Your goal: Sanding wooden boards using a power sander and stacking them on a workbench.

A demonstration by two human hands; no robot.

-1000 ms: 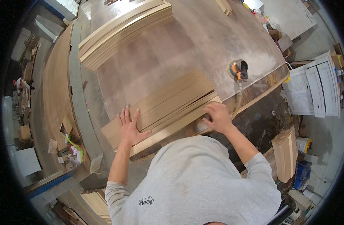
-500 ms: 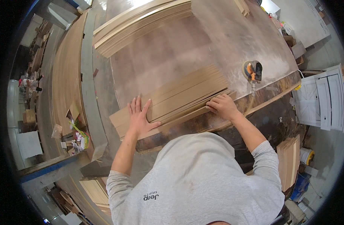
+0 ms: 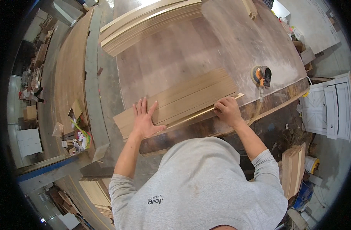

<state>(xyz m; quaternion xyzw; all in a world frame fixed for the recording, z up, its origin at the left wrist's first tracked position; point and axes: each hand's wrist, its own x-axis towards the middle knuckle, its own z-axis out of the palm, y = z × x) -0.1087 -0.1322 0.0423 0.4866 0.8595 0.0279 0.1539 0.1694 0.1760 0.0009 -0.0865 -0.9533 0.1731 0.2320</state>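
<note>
Several long, narrow brown wood strips (image 3: 191, 90) lie side by side near the front edge of the worktable. My left hand (image 3: 145, 119) rests on their left part, fingers spread flat and thumb reaching toward the nearest strip. Along the near side runs one wood strip (image 3: 194, 116) showing a thin, bright pale edge. My right hand (image 3: 228, 112) is closed on this strip toward its right end, with fingers curled over it. The fingertips are partly hidden.
Right of the strips, an orange and black sander (image 3: 261, 76) with a hose sits on the worktable (image 3: 168, 50). A stack of wood strips (image 3: 152, 27) lies at the far side. More strips (image 3: 250, 9) lie far right. A white panelled cabinet door (image 3: 327, 105) stands at the right.
The nearest strip has turned and now shows a bright narrow edge, and the dark gaps beside it have narrowed. My right hand has curled tighter; my left hand stays on the strips.
</note>
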